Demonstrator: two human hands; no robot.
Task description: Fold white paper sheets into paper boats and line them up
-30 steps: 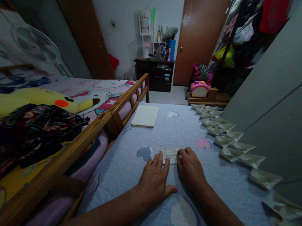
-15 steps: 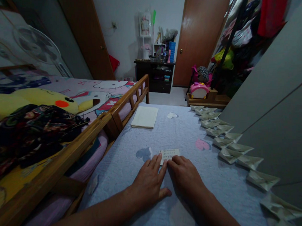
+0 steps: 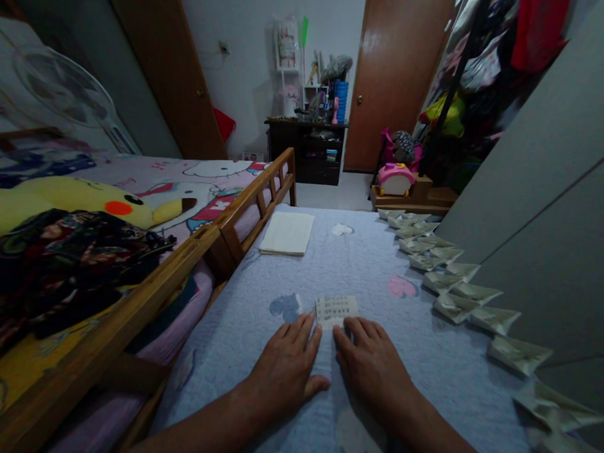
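Observation:
A small folded printed paper (image 3: 336, 310) lies on the pale blue quilted bed cover (image 3: 364, 264). My left hand (image 3: 285, 367) lies flat on the cover with its fingers stretched out, the fingertips just at the paper's near left corner. My right hand (image 3: 371, 367) rests flat beside it, fingers extended toward the paper's near edge. Neither hand holds anything.
A row of several folded paper boats (image 3: 454, 280) runs along the grey wardrobe (image 3: 556, 209) on the right. A stack of white sheets (image 3: 287, 232) lies farther up the bed. A wooden bed rail (image 3: 217, 237) borders the left, with a yellow plush (image 3: 80, 196) behind it.
Both hands slid back toward me off the folded paper, so more of it shows. The paper itself stays in place.

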